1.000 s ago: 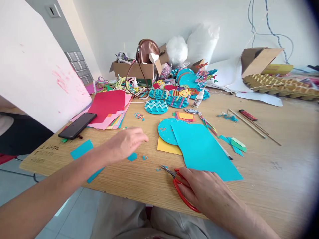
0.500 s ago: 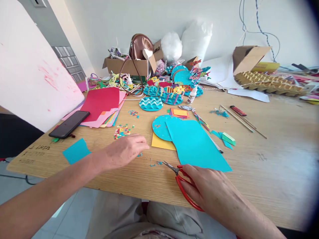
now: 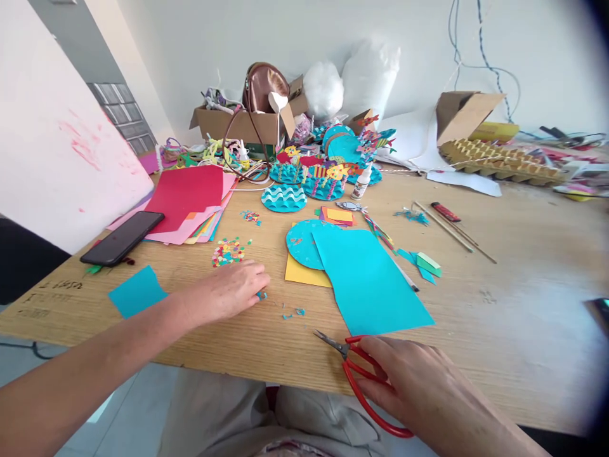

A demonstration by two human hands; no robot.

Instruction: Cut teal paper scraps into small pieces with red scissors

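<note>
My right hand [image 3: 404,381] is wrapped round the red handles of a pair of scissors [image 3: 352,362] at the table's front edge. Their short metal blades point left and look nearly closed. My left hand [image 3: 238,287] rests low over the table, fingers curled together and tips down beside small blue paper scraps [image 3: 262,296]; whatever lies under its fingertips is hidden. More blue scraps [image 3: 299,311] lie between the two hands. A large blue paper sheet [image 3: 375,279] covers part of a round blue disc [image 3: 303,244] and a yellow sheet [image 3: 304,274]. Coloured paper dots [image 3: 228,251] lie just beyond my left hand.
At left are a small blue paper piece [image 3: 137,292], a phone [image 3: 122,237] and stacked coloured paper [image 3: 185,197]. Decorated blue discs [image 3: 284,198] and a glue bottle [image 3: 361,184] stand farther back. Sticks [image 3: 445,226] and a red cutter [image 3: 446,211] lie at right.
My left hand has moved slightly left and down onto the blue scraps. My right hand has drawn the scissors back towards me, away from the scraps. The view has shifted slightly.
</note>
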